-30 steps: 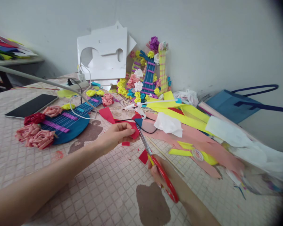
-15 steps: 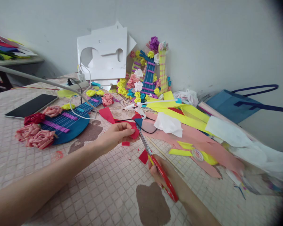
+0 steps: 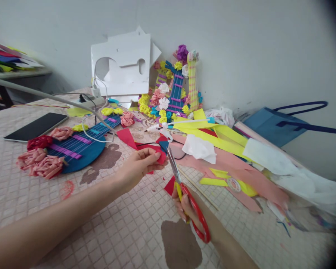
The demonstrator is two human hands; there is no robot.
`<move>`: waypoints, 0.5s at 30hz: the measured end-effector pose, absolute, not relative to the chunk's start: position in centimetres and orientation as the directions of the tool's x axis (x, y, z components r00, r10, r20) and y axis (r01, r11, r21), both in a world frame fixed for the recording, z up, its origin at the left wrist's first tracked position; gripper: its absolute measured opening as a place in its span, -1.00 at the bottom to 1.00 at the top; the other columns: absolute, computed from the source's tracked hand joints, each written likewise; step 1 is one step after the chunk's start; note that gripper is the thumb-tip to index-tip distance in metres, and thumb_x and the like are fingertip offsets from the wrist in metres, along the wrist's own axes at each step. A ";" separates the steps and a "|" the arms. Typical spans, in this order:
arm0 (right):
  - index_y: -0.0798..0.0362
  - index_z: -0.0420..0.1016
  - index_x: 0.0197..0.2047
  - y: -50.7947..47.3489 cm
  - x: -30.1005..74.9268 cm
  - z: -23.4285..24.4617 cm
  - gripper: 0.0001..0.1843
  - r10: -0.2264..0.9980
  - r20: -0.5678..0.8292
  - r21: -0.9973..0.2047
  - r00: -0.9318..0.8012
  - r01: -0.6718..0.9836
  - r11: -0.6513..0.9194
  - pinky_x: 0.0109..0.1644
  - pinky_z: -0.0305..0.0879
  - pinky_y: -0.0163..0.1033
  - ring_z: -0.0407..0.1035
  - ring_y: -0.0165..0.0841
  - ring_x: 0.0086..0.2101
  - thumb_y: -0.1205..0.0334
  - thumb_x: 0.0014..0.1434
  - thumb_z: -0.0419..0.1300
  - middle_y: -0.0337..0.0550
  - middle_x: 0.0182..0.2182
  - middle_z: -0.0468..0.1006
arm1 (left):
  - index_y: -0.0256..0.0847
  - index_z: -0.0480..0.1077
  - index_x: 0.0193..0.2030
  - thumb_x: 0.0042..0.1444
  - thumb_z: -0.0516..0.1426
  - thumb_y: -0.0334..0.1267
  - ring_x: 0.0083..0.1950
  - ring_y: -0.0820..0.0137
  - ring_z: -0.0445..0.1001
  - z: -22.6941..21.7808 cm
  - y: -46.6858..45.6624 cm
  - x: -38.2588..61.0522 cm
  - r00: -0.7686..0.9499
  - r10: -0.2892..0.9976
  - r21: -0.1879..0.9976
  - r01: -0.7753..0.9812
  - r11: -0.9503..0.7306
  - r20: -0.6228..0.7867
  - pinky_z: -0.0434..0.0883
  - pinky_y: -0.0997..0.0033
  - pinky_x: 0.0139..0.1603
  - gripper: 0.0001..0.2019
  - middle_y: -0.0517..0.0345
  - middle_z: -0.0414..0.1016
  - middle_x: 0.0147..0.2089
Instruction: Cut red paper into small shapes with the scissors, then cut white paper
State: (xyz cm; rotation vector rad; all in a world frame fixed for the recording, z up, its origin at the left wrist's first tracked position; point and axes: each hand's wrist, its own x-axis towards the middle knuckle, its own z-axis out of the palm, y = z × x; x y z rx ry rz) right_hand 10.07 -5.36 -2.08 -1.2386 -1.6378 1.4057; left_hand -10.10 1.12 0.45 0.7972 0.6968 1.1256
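Observation:
Between the thumb and fingers of my left hand is a small piece of red paper. My right hand grips a pair of scissors with red and yellow handles. Their blades point up and away, with the tips just right of the red piece and apart from it. Behind my left hand lies a longer red strip. A red scrap rests on the table by the scissors. Just beyond the blade tips is a white glue gun.
At left lie a blue paper guitar with paper flowers and a dark tablet. Flowered guitars and a white cut-out board lean on the wall. Pink paper, yellow strips and a blue bag lie right.
The scissors' handles have spread and my right-hand fingers have loosened outward. The blade tips have moved slightly right, off the red paper. My left hand stays nearly still.

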 end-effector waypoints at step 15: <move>0.01 0.27 -0.33 -4.7 8.7 -1.2 -0.64 0.996 0.023 -0.992 -0.085 0.122 0.034 -0.53 0.10 -0.34 0.13 -0.47 -0.59 -0.07 0.05 0.27 -0.35 -0.54 0.29 | -0.26 0.36 -0.46 0.04 0.26 -0.20 -0.39 0.49 0.38 0.0 -1.3 -8.4 0.261 0.959 0.950 -0.257 0.175 -0.106 0.37 0.44 -0.26 -0.79 0.24 0.41 -0.45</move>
